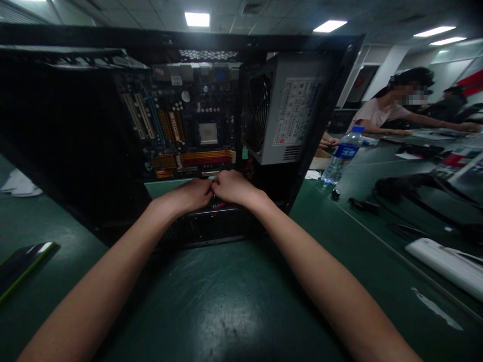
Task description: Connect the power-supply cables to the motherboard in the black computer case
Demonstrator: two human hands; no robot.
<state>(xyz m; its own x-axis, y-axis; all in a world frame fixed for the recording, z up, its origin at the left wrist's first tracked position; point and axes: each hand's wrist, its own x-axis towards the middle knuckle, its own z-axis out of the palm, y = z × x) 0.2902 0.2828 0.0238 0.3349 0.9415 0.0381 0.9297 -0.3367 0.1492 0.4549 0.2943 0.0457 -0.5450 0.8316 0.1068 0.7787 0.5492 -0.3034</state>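
Observation:
A black computer case (317,125) stands open-sided on the green table. Inside it are a motherboard (222,123) with a bare square processor chip (208,133) and a grey power supply (292,108) with a fan. My left hand (194,195) and my right hand (232,186) meet at the lower middle of the case, just below the motherboard's edge. Both have their fingers curled together, knuckles up. Small coloured wire ends (218,205) show beneath the hands. Whatever lies between my fingers is hidden.
On the right stand a water bottle (343,156), a black cap-like piece (335,194), black cables (415,196) and a white power strip (449,264). A phone-like slab (24,266) lies at left. A person (388,105) sits across the table.

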